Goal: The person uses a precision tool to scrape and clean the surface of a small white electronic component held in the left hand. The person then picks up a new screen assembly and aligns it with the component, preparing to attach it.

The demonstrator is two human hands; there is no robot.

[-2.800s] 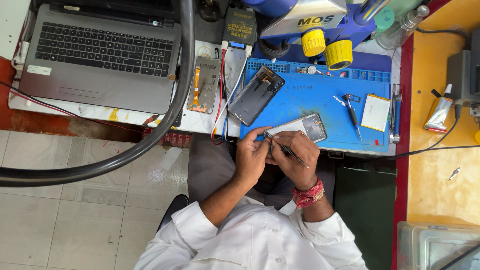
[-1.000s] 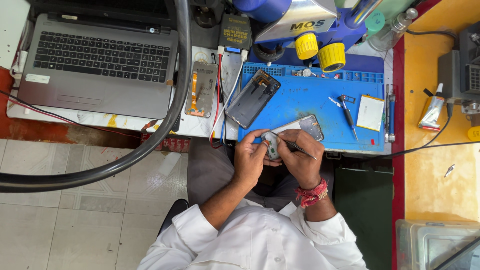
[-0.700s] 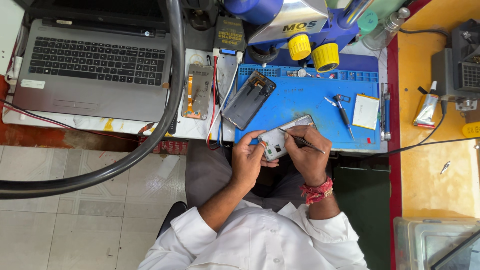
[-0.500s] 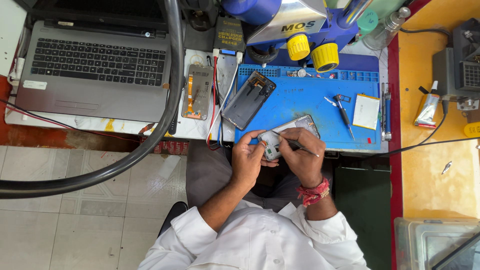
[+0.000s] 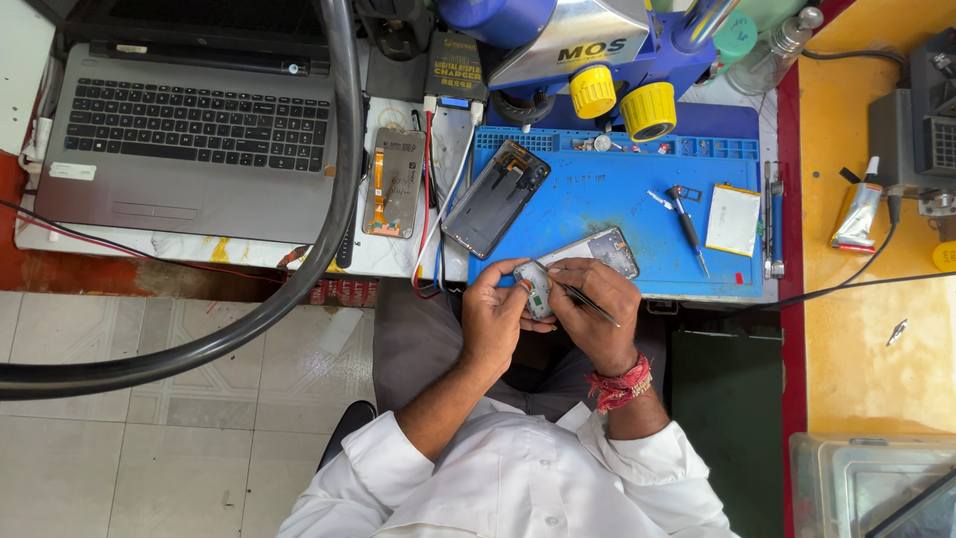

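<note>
Since the earliest picture, both hands have drawn back from the near edge of the blue mat toward the body, and the small grey part (image 5: 535, 288) that sat against the phone body now stands up between the fingers, above the lap and off the worktop (image 5: 299, 249). Left hand (image 5: 495, 321) pinches the part from the left, thumb and forefinger closed narrowly on its sides, so its long axis runs roughly away from the person, tilted a little left. Right hand (image 5: 595, 311) lies just to the right, fingers closed on thin dark tweezers (image 5: 588, 303) whose tips point left and touch the part's right face; the tool's shaft slopes down to the right across the knuckles. So the part lies left of the tweezer tips and the left hand is the one that carries it. A red thread band (image 5: 619, 384) circles the right wrist.

Just beyond the hands, at the mat's near edge, rests an opened phone body (image 5: 604, 249), slanted. Further up the blue mat (image 5: 607, 194) lies a dark phone frame (image 5: 495, 197), also slanted, and to the right a screwdriver (image 5: 687, 224) and a pale flat battery (image 5: 734, 219). A display panel (image 5: 394, 181) lies left of the mat, a laptop (image 5: 194, 139) at the worktop's left end, and a microscope (image 5: 588, 50) stands at the far edge.
</note>
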